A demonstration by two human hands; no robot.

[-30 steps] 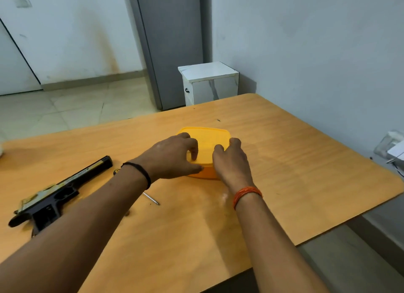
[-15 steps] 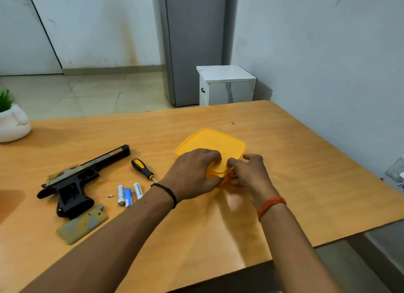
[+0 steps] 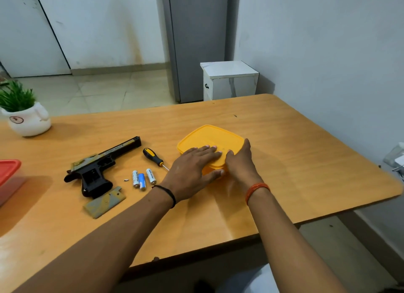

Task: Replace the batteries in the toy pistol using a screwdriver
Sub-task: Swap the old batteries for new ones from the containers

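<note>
A black toy pistol (image 3: 100, 166) lies on its side on the wooden table (image 3: 306, 166), its grip cavity uncovered. Its camouflage cover plate (image 3: 105, 202) lies just in front of it. Three batteries (image 3: 143, 178) and a tiny screw (image 3: 126, 180) rest to its right. A yellow-and-black screwdriver (image 3: 154, 157) lies beyond them. My left hand (image 3: 192, 172) lies flat with straight fingers on the lid of a yellow container (image 3: 209, 137). My right hand (image 3: 240, 163) touches the lid's near right edge, fingers hidden behind it.
A white pot with a green plant (image 3: 26, 115) stands at the table's far left. A container with a red lid (image 3: 8, 176) sits at the left edge. A small white cabinet (image 3: 229, 80) and a grey wall lie beyond the table.
My view has swung left, bringing the pistol, batteries and plant further into sight. My left fingers have straightened onto the lid, and the right hand has shifted along its near right edge.
</note>
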